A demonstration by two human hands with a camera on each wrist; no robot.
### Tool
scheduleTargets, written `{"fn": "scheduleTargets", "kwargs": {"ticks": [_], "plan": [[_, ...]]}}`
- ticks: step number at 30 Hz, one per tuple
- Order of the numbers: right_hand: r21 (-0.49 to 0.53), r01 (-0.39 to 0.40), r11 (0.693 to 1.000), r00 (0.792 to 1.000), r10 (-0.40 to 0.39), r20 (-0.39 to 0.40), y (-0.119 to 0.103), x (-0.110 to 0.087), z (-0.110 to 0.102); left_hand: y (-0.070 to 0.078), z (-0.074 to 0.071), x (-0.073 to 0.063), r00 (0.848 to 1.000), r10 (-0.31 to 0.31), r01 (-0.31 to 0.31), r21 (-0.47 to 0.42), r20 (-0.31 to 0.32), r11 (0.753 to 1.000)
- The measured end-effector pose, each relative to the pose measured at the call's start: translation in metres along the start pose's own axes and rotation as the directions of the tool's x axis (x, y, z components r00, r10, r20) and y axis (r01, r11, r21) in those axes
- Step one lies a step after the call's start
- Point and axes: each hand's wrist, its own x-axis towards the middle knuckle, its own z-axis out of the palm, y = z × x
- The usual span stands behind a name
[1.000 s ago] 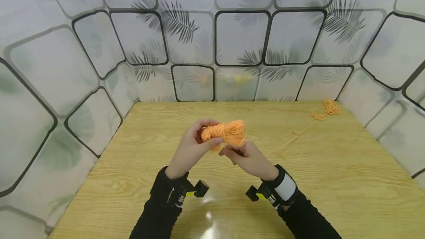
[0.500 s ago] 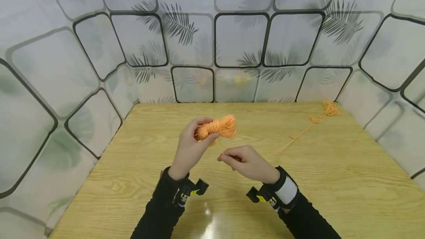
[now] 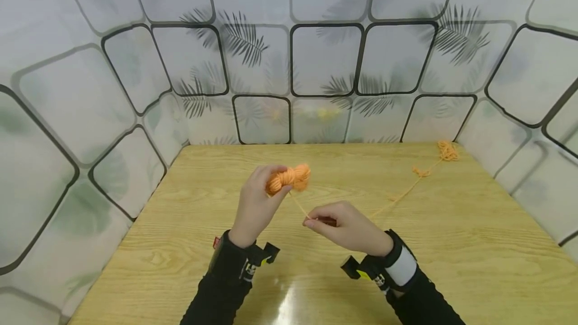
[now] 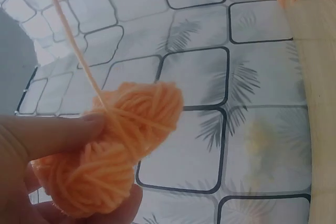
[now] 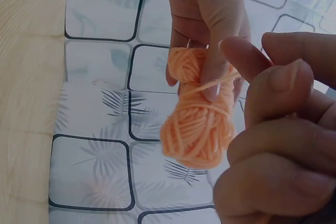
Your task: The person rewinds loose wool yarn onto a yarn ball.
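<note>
An orange yarn skein (image 3: pixel 292 177), wound tight round its waist, is gripped by my left hand (image 3: pixel 258 204) above the table. In the left wrist view the thumb presses across the middle of the skein (image 4: pixel 142 119). My right hand (image 3: pixel 349 225) stands lower and to the right, its thumb and forefinger pinching a strand of yarn (image 3: pixel 299 204). That strand runs straight from the skein to the fingertips. Seen in the right wrist view, the other fingers of the right hand (image 5: pixel 278 150) are curled; what lies inside them is hidden.
From near my right hand a length of yarn (image 3: pixel 404 193) trails over the wooden table (image 3: pixel 203 245) to a small tangle of orange yarn (image 3: pixel 447 151) at the far right corner. A patterned cloth (image 3: pixel 325 59) stands round the table's back and sides.
The skein and my left hand have moved left. My right hand has drawn away from the skein, down and right, and a strand now stretches between them.
</note>
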Motion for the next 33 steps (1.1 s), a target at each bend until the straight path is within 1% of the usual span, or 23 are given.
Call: {"fn": "scheduleTargets", "kwargs": {"ticks": [3,5,9,13,15,20,25,27,30,33], "plan": [[-0.019,0.022,1.0,0.999,-0.022,-0.035,0.0,-0.001,-0.003,0.0,0.0,-0.001,0.998,-0.014,0.011,0.052,0.054,0.999],[-0.033,0.039,0.999,0.997,-0.041,-0.063,0.001,-0.001,-0.006,0.0,-0.001,-0.002,0.995,-0.024,0.016,0.077,0.1,0.997],[-0.059,0.07,0.996,0.991,-0.077,-0.113,0.002,-0.001,-0.014,0.001,-0.002,-0.001,0.98,-0.032,0.01,0.114,0.197,0.993],[-0.077,0.08,0.994,0.987,-0.089,-0.135,0.004,0.001,-0.021,0.001,-0.002,0.001,0.961,-0.018,-0.018,0.128,0.277,0.992],[-0.081,0.08,0.993,0.986,-0.091,-0.139,0.005,0.002,-0.024,0.001,-0.002,0.001,0.95,-0.017,-0.022,0.124,0.311,0.992],[-0.072,0.09,0.993,0.984,-0.099,-0.147,0.007,0.004,-0.029,0.003,-0.002,0.001,0.926,-0.018,-0.028,0.117,0.376,0.993],[-0.067,0.096,0.993,0.98,-0.107,-0.167,0.011,0.005,-0.031,0.004,-0.003,0.001,0.898,0.001,-0.049,0.096,0.439,0.994],[-0.07,0.087,0.994,0.979,-0.098,-0.179,0.014,0.004,-0.032,0.004,-0.003,0.001,0.888,0.015,-0.058,0.08,0.46,0.995],[-0.067,0.053,0.996,0.977,-0.065,-0.201,0.018,0.003,-0.033,0.004,-0.004,0.0,0.871,0.043,-0.079,0.053,0.489,0.995],[-0.063,0.025,0.998,0.972,-0.039,-0.231,0.022,0.002,-0.034,0.004,-0.004,-0.001,0.848,0.063,-0.083,0.015,0.527,0.996]]}}
